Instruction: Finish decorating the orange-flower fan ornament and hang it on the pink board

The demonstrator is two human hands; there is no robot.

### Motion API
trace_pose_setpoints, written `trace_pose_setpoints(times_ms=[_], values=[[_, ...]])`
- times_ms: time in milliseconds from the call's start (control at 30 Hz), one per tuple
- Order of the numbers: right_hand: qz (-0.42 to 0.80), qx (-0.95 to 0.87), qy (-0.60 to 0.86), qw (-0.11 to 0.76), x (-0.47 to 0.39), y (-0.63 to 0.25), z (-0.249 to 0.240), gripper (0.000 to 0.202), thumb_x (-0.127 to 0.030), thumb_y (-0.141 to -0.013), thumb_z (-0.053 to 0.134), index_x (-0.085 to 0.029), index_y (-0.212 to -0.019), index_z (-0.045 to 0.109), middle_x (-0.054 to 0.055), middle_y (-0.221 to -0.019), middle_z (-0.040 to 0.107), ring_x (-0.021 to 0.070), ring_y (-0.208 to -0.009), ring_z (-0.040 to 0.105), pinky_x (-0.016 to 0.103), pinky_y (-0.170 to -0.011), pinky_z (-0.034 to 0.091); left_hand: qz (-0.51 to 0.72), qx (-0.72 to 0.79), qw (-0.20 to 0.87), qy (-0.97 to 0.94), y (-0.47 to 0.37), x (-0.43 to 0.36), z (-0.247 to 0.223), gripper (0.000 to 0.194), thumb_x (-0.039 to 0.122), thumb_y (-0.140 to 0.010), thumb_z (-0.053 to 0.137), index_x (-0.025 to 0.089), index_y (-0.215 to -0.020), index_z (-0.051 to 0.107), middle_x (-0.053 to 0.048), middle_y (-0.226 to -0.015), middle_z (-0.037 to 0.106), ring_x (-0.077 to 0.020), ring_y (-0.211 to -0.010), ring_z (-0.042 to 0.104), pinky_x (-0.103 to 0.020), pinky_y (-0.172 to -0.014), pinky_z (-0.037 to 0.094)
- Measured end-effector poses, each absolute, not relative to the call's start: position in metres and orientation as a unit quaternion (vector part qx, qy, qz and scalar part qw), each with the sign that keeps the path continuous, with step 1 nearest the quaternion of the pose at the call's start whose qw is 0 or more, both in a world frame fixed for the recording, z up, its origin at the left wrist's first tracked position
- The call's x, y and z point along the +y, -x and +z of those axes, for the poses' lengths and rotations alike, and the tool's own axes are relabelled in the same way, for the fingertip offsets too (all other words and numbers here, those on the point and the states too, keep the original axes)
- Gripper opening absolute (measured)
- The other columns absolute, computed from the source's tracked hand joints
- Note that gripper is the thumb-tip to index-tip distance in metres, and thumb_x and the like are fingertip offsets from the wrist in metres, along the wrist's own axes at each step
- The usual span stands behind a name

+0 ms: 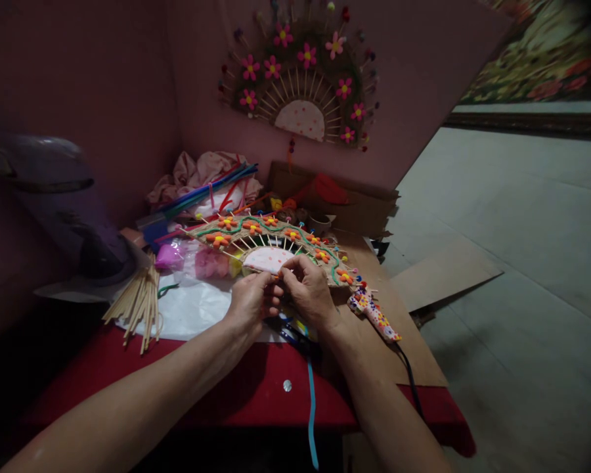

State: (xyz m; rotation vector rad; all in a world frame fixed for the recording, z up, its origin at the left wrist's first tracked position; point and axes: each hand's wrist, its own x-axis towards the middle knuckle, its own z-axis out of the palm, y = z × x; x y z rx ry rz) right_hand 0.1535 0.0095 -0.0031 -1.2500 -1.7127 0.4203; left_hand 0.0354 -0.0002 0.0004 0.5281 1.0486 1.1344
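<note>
A decorative half-round fan (293, 234) of burlap and thin sticks is tilted up over the table in front of me. Orange flowers with yellow centres, a wavy green strip and small coloured beads trim its band; its middle is a white dotted half-circle (268, 259). At the lower edge of that piece, my left hand (256, 301) is closed, thumb and forefinger pinched together. My right hand (308, 292) pinches the same edge just beside it, fingers curled. Whether a small piece also lies between the fingertips, I cannot tell.
A similar fan with pink flowers (305, 56) hangs on the wall. Wooden sticks (140, 302) lie left on white plastic (197, 309). A flower-patterned glue gun (374, 315) with a black cord rests on cardboard (404, 341) at right. A blue ribbon (312, 407) hangs over the red tablecloth (217, 387).
</note>
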Motion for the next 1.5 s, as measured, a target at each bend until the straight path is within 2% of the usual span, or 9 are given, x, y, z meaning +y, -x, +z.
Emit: trace_pose_setpoints(times_ms=[333, 700, 933, 1200, 1500], values=[[0.193, -0.671, 0.507, 0.506, 0.012, -0.157, -0.007, 0.006, -0.025, -0.081, 0.055, -0.021, -0.077, 0.056, -0.003, -0.066, 0.057, 0.0113, -0.057, 0.052, 0.023, -0.054, 0.039, 0.506, 0.454, 0.690, -0.249, -0.040, -0.006, 0.000, 0.008, 0.013, -0.065, 0.064, 0.008, -0.071, 0.063, -0.004, -0.058, 0.063, -0.0089, -0.041, 0.052, -0.018, -0.034, 0.039], [0.212, -0.675, 0.496, 0.503, 0.012, -0.158, -0.010, 0.007, -0.025, -0.082, 0.055, -0.020, -0.079, 0.057, -0.003, -0.067, 0.058, 0.0105, -0.057, 0.053, 0.022, -0.056, 0.040, 0.497, 0.435, 0.709, -0.249, -0.039, -0.002, -0.007, 0.007, 0.011, -0.066, 0.062, 0.007, -0.072, 0.064, -0.004, -0.062, 0.062, -0.0078, -0.045, 0.053, -0.016, -0.036, 0.041], [0.229, -0.687, 0.489, 0.486, 0.007, -0.161, -0.009, 0.006, -0.025, -0.084, 0.054, -0.020, -0.081, 0.056, -0.004, -0.065, 0.058, 0.0111, -0.056, 0.055, 0.024, -0.057, 0.042, 0.493, 0.438, 0.706, -0.259, -0.040, -0.002, -0.008, 0.010, 0.017, -0.063, 0.064, 0.008, -0.067, 0.062, -0.003, -0.058, 0.060, -0.0085, -0.043, 0.051, -0.017, -0.033, 0.037], [0.130, -0.724, 0.462, 0.495, -0.005, -0.159, -0.003, 0.009, -0.013, -0.081, 0.055, -0.019, -0.076, 0.059, 0.002, -0.085, 0.056, 0.0156, -0.083, 0.054, 0.028, -0.075, 0.044, 0.492, 0.429, 0.716, -0.248, -0.041, -0.005, -0.005, 0.016, 0.020, -0.058, 0.066, 0.009, -0.069, 0.064, -0.002, -0.058, 0.059, -0.0094, -0.047, 0.052, -0.018, -0.037, 0.038], [0.113, -0.728, 0.457, 0.497, -0.015, -0.156, -0.006, 0.012, -0.011, -0.082, 0.056, -0.021, -0.079, 0.062, 0.004, -0.091, 0.052, 0.0160, -0.087, 0.054, 0.030, -0.078, 0.045, 0.506, 0.419, 0.718, -0.231, -0.040, -0.004, -0.003, 0.010, 0.020, -0.057, 0.060, 0.011, -0.062, 0.061, -0.002, -0.054, 0.056, -0.0108, -0.047, 0.050, -0.019, -0.036, 0.037]])
